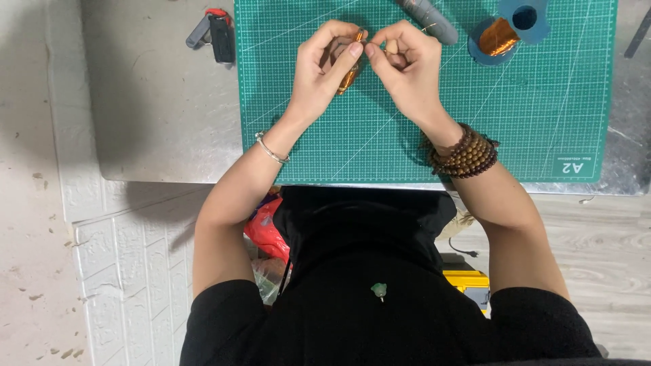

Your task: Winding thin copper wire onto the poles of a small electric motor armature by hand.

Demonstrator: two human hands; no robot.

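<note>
A small black tool [215,34] is lying on the grey counter [163,108], left of the green cutting mat [475,122]. Above the mat, the left hand [324,64] is closing its grip on a copper wire coil [350,68]. The right hand [407,68] is pinching something small just beside it; what, I cannot tell. A spool of copper wire [500,35] is sitting farther right.

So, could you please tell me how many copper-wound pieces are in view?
2: a small copper coil pinched in the left hand, and a copper wire spool at the mat's top right. Others may be hidden.
</note>
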